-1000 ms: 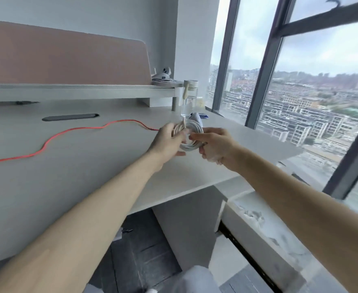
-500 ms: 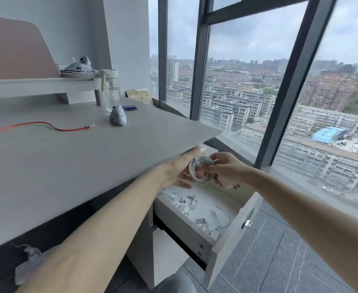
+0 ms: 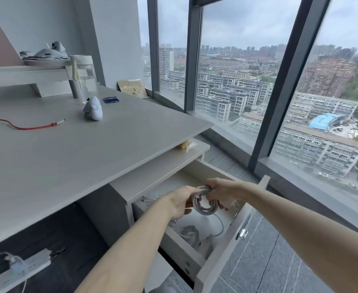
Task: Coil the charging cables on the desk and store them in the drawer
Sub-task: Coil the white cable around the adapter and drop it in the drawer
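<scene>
A coiled white cable (image 3: 205,205) hangs just above the open drawer (image 3: 222,252), held between both hands. My left hand (image 3: 179,199) grips its left side and my right hand (image 3: 222,190) pinches its top. Inside the drawer lie other white cable coils (image 3: 189,232) and a loose white lead. An uncoiled red cable (image 3: 25,125) lies stretched on the grey desk (image 3: 68,157), its plug end pointing right.
A white mouse-like object (image 3: 93,108), a clear water bottle (image 3: 85,79) and a blue packet (image 3: 111,99) sit at the desk's back. A power strip (image 3: 23,269) lies on the floor under the desk. Floor-to-ceiling windows stand to the right.
Both hands have carried the white coil from above the desk, past its edge, down over the open drawer. My view has swung right and down.
</scene>
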A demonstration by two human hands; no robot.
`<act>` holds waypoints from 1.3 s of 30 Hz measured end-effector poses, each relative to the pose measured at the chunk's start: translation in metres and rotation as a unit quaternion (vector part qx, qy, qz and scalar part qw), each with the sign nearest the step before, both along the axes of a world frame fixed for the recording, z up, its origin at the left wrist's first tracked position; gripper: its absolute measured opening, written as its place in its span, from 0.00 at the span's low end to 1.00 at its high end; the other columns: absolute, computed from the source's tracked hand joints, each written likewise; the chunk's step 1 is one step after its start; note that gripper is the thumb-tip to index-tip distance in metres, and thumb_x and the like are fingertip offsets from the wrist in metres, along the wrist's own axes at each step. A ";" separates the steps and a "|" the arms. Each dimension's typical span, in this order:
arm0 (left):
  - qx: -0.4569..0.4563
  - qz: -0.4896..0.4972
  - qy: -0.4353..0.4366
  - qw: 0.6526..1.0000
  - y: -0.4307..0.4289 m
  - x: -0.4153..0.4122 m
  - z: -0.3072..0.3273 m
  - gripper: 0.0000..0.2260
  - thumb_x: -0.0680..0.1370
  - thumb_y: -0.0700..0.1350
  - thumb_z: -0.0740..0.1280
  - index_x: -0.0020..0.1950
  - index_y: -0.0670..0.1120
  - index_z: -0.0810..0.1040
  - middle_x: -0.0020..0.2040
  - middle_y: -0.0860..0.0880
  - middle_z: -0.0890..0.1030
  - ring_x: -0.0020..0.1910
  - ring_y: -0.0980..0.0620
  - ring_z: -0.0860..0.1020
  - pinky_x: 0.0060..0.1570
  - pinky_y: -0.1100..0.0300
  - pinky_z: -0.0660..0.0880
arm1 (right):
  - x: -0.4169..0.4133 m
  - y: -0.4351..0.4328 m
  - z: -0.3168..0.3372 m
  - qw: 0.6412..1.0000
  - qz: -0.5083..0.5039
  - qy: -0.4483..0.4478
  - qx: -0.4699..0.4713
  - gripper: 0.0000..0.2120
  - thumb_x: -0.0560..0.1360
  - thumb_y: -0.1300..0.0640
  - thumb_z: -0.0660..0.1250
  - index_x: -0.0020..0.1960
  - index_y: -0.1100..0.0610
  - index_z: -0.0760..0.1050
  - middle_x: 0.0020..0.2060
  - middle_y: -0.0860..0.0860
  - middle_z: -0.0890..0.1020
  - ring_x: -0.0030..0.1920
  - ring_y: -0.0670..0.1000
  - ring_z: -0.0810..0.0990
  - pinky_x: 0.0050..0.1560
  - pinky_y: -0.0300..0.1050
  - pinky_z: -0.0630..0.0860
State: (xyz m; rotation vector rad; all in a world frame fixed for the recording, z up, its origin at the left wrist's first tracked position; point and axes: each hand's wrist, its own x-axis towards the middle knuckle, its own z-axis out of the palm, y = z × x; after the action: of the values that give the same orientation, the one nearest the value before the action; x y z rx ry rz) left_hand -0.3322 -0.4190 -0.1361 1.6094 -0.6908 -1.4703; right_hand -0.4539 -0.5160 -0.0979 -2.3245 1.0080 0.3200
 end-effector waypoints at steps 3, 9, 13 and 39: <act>0.007 -0.014 -0.035 0.999 -0.006 0.005 -0.007 0.06 0.77 0.45 0.63 0.40 0.50 0.73 0.36 0.52 0.76 0.33 0.57 0.71 0.34 0.63 0.65 | 0.009 -0.007 -0.006 0.996 0.039 0.083 -0.001 0.04 0.76 0.63 0.61 0.46 0.55 0.70 0.41 0.56 0.76 0.39 0.55 0.75 0.31 0.45 0.72; 0.016 -0.057 -0.093 0.994 -0.013 0.016 -0.012 0.02 0.77 0.43 0.69 0.48 0.46 0.79 0.35 0.52 0.78 0.32 0.58 0.71 0.31 0.65 0.65 | 0.013 -0.017 -0.017 0.990 0.042 0.132 0.033 0.02 0.78 0.62 0.62 0.50 0.58 0.72 0.37 0.54 0.77 0.31 0.53 0.77 0.23 0.40 0.73; 0.056 -0.109 -0.194 0.973 -0.020 0.005 -0.011 0.03 0.76 0.42 0.69 0.48 0.45 0.80 0.36 0.50 0.76 0.29 0.57 0.70 0.28 0.63 0.68 | 0.009 -0.018 -0.028 0.977 0.104 0.187 -0.012 0.05 0.78 0.58 0.62 0.52 0.59 0.73 0.43 0.59 0.83 0.35 0.55 0.79 0.23 0.38 0.72; 0.052 -0.185 -0.522 0.831 -0.019 -0.004 -0.020 0.19 0.77 0.59 0.64 0.56 0.45 0.81 0.54 0.41 0.81 0.52 0.42 0.78 0.45 0.56 0.73 | 0.002 -0.007 -0.024 0.985 0.092 0.143 -0.033 0.19 0.73 0.46 0.69 0.61 0.50 0.77 0.53 0.49 0.81 0.52 0.51 0.79 0.51 0.47 0.77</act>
State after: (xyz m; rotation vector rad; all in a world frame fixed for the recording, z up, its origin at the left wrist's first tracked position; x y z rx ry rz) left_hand -0.3358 -0.4381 -0.1557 2.4478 -1.6141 -0.7362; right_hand -0.4520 -0.5229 -0.1217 -2.4849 0.9475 0.7201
